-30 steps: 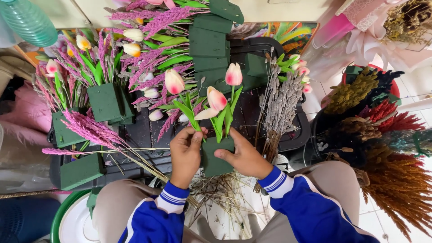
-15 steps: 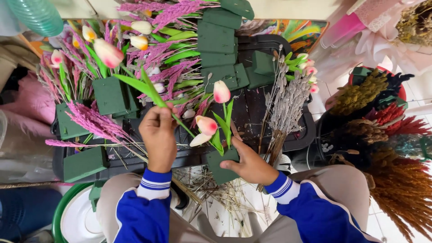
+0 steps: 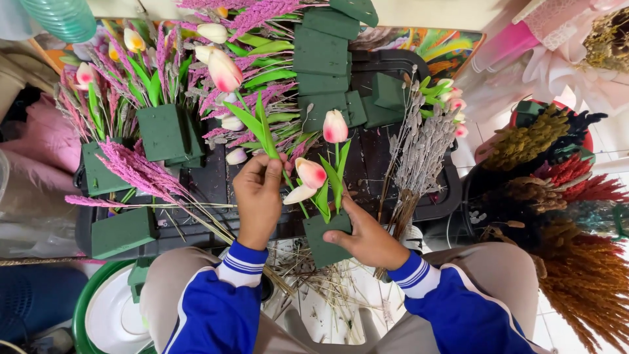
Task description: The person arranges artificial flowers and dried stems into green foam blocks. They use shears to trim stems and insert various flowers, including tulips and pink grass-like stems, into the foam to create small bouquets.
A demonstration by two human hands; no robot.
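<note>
My right hand (image 3: 367,237) grips a small green floral foam block (image 3: 327,238) over my lap. Two pink artificial tulips (image 3: 335,127) with green leaves stand in the block, plus a pale bud. My left hand (image 3: 257,196) is closed on the stem of another pink tulip (image 3: 224,71), holding it up and tilted left, its lower stem running down toward the block.
A black tray (image 3: 216,178) in front carries more foam blocks (image 3: 320,56), finished tulip arrangements (image 3: 131,72) and pink plumes (image 3: 134,170). A bundle of dried grey stems (image 3: 419,151) lies to the right. Baskets of dried coloured plants (image 3: 570,190) stand at far right.
My left hand pulled one tulip out of the block, lifted it away to the left, then brought it back closer to the block. The right hand kept hold of the block.
</note>
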